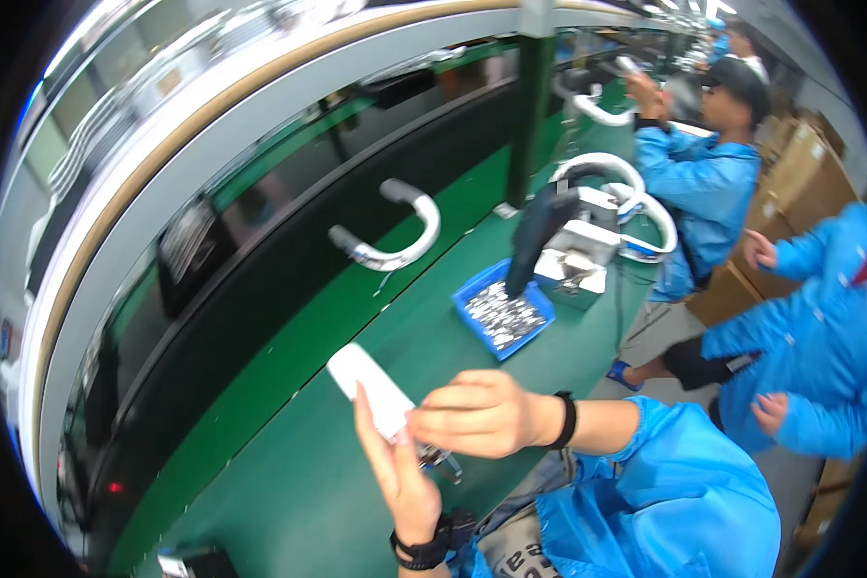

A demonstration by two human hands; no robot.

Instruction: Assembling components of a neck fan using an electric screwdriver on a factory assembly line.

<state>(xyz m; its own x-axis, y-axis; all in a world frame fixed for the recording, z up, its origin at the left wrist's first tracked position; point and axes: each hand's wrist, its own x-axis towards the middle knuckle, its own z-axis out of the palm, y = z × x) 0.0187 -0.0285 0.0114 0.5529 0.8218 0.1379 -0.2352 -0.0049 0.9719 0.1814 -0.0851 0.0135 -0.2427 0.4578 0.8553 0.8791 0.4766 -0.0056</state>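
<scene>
A plain white, elongated block-like piece (pixel 368 385) is tilted above the green workbench, held between the fingers and thumb of my left hand (pixel 409 486). My right hand (pixel 477 416) is closed in a pinch at the near end of this piece. Whatever sits between its fingertips is hidden. Just below my right hand, small metallic parts (pixel 441 464) show partly, and I cannot tell whether they are attached to the white piece. Beyond my hands stands a blue bin (pixel 499 354) of small shiny metal parts (pixel 499 316).
A dark, long-bodied object (pixel 539 236) leans over the bin beside an open white box (pixel 573 275). White curved parts (pixel 433 226) lie on the dark conveyor and farther along the bench (pixel 511 385). A green post (pixel 530 116) rises behind. Two people in blue (pixel 708 173) are at the right.
</scene>
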